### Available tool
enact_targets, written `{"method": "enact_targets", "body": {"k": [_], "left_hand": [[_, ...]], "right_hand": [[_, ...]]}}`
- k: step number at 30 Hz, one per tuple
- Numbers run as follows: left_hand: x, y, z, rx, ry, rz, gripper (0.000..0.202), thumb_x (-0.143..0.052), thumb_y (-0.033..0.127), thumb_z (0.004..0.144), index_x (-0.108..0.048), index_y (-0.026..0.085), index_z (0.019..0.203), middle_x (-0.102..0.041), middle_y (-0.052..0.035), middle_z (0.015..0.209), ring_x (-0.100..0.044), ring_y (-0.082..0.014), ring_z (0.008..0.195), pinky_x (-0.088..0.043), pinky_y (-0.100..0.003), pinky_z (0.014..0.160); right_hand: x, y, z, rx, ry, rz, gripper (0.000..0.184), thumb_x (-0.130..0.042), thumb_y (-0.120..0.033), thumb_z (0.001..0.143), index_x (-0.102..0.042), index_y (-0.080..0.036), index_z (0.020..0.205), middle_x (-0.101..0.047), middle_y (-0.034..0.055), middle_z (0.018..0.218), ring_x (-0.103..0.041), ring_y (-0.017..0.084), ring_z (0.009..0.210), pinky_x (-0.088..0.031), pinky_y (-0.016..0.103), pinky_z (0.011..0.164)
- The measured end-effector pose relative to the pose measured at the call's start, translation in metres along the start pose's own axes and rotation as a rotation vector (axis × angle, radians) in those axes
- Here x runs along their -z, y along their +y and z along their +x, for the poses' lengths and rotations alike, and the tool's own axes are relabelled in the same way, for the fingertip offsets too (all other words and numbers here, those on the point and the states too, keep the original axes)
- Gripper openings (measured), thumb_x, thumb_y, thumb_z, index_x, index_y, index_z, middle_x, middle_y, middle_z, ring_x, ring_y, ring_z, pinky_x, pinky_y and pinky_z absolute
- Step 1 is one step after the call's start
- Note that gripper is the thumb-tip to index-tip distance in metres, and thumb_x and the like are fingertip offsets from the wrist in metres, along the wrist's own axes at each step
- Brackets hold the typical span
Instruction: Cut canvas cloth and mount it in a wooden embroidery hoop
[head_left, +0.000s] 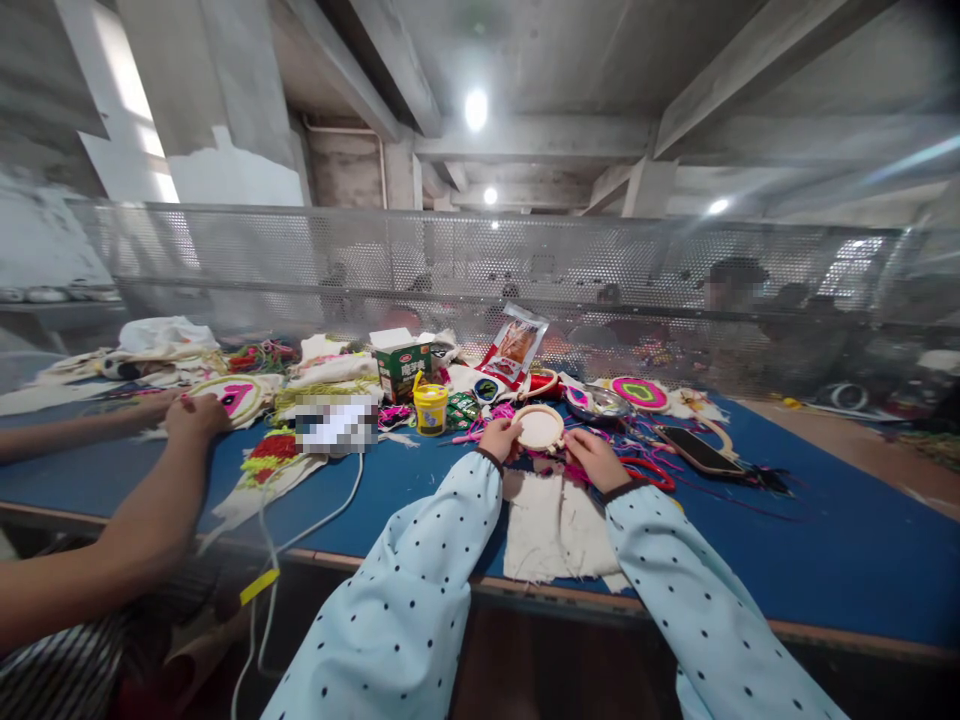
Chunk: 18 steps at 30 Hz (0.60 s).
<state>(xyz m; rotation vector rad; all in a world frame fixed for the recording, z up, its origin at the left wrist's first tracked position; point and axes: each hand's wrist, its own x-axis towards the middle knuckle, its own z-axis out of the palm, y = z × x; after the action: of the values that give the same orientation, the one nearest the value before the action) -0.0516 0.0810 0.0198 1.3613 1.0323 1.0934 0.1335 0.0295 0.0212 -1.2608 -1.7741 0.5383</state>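
Far left, co-worker's arms reached in over the blue surface (pixel 847 520), hands (pixel 199 412) together at a pink-patterned hoop (pixel 244 398). Wearer's left arm ran forward and slightly right, elbow bent, forearm raised off the surface; left hand (pixel 500 440) turned inward, grip pinched on the left rim of the small hoop (pixel 540 428) with white cloth. Hoop sat mid-view, tilted toward the wearer, between both hands, above the near part of the surface. Right hand (pixel 596 460) came in from the right, fingers pointing left, grip closed on the hoop's lower right rim; right forearm slanted back toward the lower right.

Hard to make out, same order: co-worker's body cut off by the left edge, that grip too blurred to tell. White item (pixel 337 425) pixelated, unreadable. Both wearer's sleeves cut off at the bottom; fingertips under the hoop hidden. White fabric piece (pixel 553 530) lay below the hoop; can't tell if joined to it. Red handles (pixel 651 473) partly covered by the right hand. Threads under the phone (pixel 701 450) tangled, ends unclear. Figures behind the perforated screen (pixel 637 260) dim, one pixelated.
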Motion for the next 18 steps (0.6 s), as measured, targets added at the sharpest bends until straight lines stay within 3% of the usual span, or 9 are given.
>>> {"method": "enact_targets", "body": {"k": [5,9,18], "left_hand": [[0.000,-0.003,0.002,-0.023,0.001,0.014,0.018,-0.054,0.024,0.081,-0.049,0.017,0.066,-0.047,0.0054,0.036,-0.039,-0.0086,0.026,-0.027,-0.019,0.030],[0.000,-0.004,0.003,-0.066,-0.017,0.002,0.011,-0.055,0.026,0.080,-0.053,0.016,0.077,-0.048,0.0058,0.038,-0.041,-0.0086,0.027,-0.028,-0.018,0.030],[-0.002,0.007,-0.004,-0.244,-0.034,-0.043,0.048,-0.061,0.043,0.076,-0.053,0.015,0.113,-0.051,0.0054,0.051,-0.041,-0.0058,0.033,-0.031,-0.017,0.035]], "right_hand": [[0.001,-0.001,0.000,-0.025,-0.008,-0.005,0.032,-0.041,-0.046,0.081,-0.048,-0.020,0.064,-0.051,-0.0015,0.056,-0.047,0.015,0.053,-0.035,0.027,0.056],[0.003,-0.003,0.000,0.006,0.038,-0.039,0.032,-0.042,-0.047,0.078,-0.052,-0.020,0.064,-0.052,-0.0003,0.057,-0.047,0.016,0.058,-0.034,0.027,0.058],[0.006,-0.002,0.002,-0.017,0.054,-0.113,0.033,-0.041,-0.045,0.076,-0.059,-0.018,0.071,-0.065,0.0052,0.075,-0.056,0.021,0.073,-0.040,0.030,0.069]]}}
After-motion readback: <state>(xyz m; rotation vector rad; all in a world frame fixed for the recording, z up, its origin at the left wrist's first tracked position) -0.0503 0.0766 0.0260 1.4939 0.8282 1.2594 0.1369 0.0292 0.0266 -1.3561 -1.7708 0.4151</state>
